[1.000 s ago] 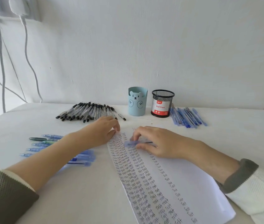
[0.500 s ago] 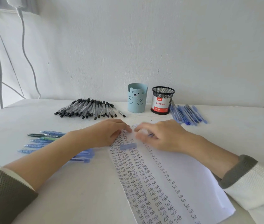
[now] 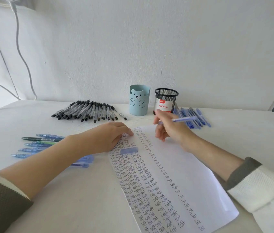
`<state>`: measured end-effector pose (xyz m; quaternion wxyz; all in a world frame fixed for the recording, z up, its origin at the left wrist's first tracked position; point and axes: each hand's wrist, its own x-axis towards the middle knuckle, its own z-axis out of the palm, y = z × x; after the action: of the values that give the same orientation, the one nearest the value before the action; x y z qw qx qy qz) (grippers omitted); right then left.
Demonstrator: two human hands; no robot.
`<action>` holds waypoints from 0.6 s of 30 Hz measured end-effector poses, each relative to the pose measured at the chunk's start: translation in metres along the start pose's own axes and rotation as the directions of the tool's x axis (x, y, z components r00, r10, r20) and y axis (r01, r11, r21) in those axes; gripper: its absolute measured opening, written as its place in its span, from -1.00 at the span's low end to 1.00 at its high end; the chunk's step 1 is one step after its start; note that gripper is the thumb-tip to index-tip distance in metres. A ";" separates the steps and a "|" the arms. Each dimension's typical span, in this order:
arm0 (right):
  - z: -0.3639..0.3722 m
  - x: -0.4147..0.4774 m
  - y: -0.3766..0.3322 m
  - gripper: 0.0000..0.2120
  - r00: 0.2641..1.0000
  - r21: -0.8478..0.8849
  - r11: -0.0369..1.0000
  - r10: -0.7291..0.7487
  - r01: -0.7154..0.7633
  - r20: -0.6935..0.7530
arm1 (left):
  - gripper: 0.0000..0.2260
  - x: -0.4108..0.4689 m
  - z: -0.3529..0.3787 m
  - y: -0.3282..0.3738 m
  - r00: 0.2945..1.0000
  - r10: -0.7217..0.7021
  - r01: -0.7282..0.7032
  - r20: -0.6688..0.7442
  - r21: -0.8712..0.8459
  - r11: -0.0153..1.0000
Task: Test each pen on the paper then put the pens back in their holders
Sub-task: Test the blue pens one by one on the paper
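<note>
My left hand (image 3: 106,138) lies flat, fingers straight, pinning the white paper sheet (image 3: 191,174) — columns of "Test" fill much of it. My right hand (image 3: 169,130) pinches a blue plastic pen (image 3: 185,118) over its far edge. No pens stand in the pale-blue bear cup (image 3: 138,101) or black mesh cup (image 3: 165,101) — returning is undone, I judge.
</note>
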<state>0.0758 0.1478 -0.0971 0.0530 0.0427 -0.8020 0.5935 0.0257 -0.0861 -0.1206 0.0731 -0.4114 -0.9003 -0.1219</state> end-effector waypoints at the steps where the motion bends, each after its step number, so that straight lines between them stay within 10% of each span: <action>1: 0.002 0.001 0.001 -0.81 1.000 -0.019 1.000 0.023 -0.023 0.021 | -0.64 0.000 0.000 0.000 1.000 -0.002 0.002 -0.001 0.000 1.000; 18: 0.015 -0.006 0.017 -0.64 0.996 -0.270 0.961 -0.078 0.061 -0.051 | -0.65 -0.001 -0.002 0.006 0.999 -0.037 0.037 0.030 0.011 0.999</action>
<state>0.0791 0.1383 -0.1180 0.1034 0.0451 -0.8708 0.4785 0.0305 -0.0836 -0.1180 0.0595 -0.3959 -0.9094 -0.1122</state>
